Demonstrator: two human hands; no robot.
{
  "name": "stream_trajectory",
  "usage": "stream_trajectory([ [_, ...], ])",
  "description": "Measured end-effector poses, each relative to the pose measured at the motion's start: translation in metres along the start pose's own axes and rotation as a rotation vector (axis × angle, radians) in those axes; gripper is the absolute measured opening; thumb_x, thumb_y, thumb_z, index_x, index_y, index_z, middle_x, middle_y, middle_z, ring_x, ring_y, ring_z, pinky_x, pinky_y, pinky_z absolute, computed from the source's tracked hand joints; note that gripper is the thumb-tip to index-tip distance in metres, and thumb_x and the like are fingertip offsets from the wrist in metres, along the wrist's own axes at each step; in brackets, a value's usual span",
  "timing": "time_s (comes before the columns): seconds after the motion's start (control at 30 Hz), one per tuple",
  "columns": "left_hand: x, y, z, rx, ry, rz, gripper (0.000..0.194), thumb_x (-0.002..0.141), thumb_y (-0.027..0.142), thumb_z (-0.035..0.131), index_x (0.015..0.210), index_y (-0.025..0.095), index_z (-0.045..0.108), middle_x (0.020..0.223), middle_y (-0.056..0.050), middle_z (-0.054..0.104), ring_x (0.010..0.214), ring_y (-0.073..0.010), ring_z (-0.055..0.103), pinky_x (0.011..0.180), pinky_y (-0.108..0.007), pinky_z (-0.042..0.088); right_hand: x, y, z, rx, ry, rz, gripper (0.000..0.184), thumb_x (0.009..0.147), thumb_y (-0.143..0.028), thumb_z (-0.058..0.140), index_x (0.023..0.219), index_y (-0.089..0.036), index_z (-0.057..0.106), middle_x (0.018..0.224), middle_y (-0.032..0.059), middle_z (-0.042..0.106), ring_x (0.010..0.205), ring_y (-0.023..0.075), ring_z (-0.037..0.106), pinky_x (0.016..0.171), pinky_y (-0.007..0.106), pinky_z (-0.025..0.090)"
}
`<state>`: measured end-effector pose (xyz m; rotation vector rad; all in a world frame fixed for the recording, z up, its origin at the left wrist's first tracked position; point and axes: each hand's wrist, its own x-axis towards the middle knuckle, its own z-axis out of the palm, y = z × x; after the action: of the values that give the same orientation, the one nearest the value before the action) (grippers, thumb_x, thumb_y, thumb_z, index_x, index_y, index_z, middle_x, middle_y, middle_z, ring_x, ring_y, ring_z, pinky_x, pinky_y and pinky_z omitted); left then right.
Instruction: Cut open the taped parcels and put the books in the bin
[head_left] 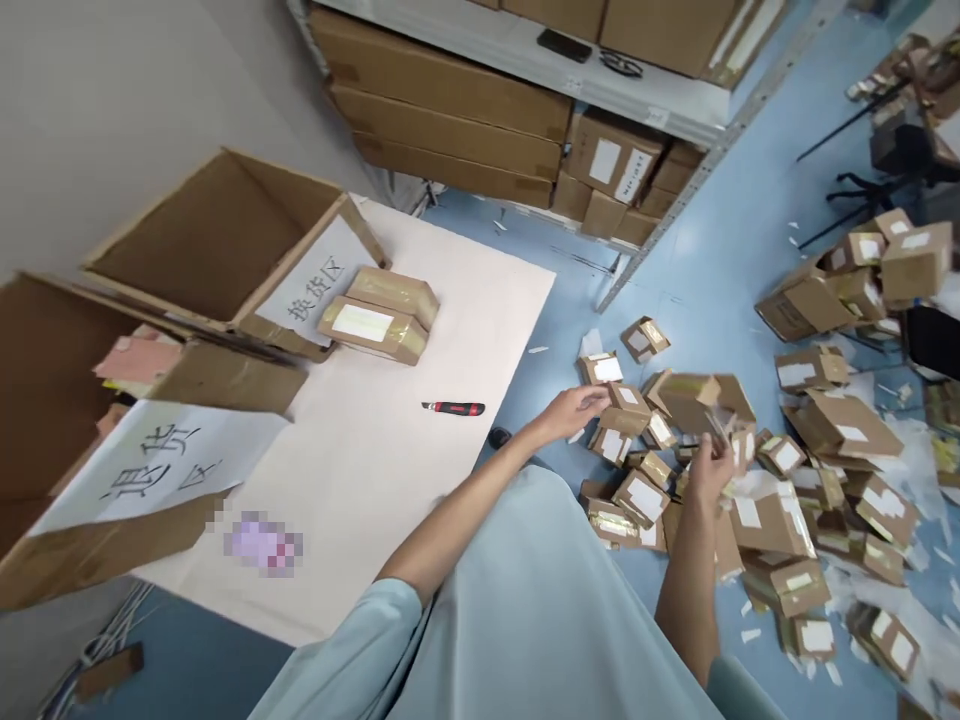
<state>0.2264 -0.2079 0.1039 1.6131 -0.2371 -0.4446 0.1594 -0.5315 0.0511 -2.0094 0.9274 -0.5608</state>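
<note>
My left hand [574,412] has its fingers at the near side of a small brown cardboard box [628,403], over the pile of boxes to the right of the table. My right hand [711,470] is closed, with a blurred, partly see-through strip [722,424] rising from its fingers; its kind is unclear. Just beyond it lies an opened cardboard box [686,405]. On the white table [480,300] rests a red and black utility knife [454,408]. Two taped cardboard boxes [379,325] sit side by side behind the knife.
Two large open cartons with handwritten paper signs [311,285] [154,470] stand along the table's left. A metal shelf [675,110] holding cartons is ahead. Several small boxes [645,497] and paper scraps cover the blue floor at right. A pixelated purple item [262,543] lies on the table.
</note>
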Motion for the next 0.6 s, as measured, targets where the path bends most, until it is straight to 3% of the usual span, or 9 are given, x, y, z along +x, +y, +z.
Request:
stream_trajectory([
  [0.17, -0.057, -0.055, -0.053, -0.082, 0.320, -0.169, 0.032, 0.104, 0.038, 0.072, 0.125, 0.016, 0.083, 0.134, -0.016, 0.083, 0.128, -0.0305, 0.079, 0.115, -0.044, 0.061, -0.053, -0.018, 0.106, 0.011, -0.569, -0.046, 0.091, 0.073, -0.091, 0.065, 0.120, -0.014, 0.079, 0.124, 0.0248, 0.082, 0.120, 0.0442, 0.078, 0.104, 0.062, 0.064],
  [0.4, -0.142, -0.097, -0.126, -0.282, 0.867, -0.275, 0.026, 0.096, 0.039, 0.079, 0.110, 0.017, 0.083, 0.125, -0.017, 0.085, 0.125, -0.0334, 0.080, 0.122, -0.054, 0.055, -0.176, -0.115, 0.261, 0.034, -1.298, -0.219, 0.072, 0.076, -0.085, 0.073, 0.111, -0.022, 0.079, 0.127, 0.0203, 0.083, 0.119, 0.0379, 0.077, 0.105, 0.057, 0.063],
  [0.47, -0.164, -0.102, -0.142, -0.320, 0.990, -0.289, 0.027, 0.095, 0.038, 0.078, 0.111, 0.018, 0.083, 0.127, -0.017, 0.085, 0.125, -0.0325, 0.079, 0.122, -0.054, 0.055, -0.213, -0.144, 0.299, 0.046, -1.446, -0.156, 0.063, 0.074, -0.077, 0.081, 0.106, -0.023, 0.079, 0.122, 0.0172, 0.084, 0.117, 0.0349, 0.077, 0.103, 0.053, 0.064],
  [0.6, -0.197, -0.105, -0.170, -0.369, 1.173, -0.317, 0.029, 0.092, 0.036, 0.077, 0.115, 0.019, 0.081, 0.132, -0.017, 0.084, 0.126, -0.0319, 0.079, 0.121, -0.055, 0.056, -0.274, -0.194, 0.374, 0.039, -1.584, -0.139, 0.045, 0.084, -0.063, 0.083, 0.102, -0.022, 0.078, 0.110, 0.0108, 0.085, 0.102, 0.0253, 0.079, 0.091, 0.040, 0.066],
])
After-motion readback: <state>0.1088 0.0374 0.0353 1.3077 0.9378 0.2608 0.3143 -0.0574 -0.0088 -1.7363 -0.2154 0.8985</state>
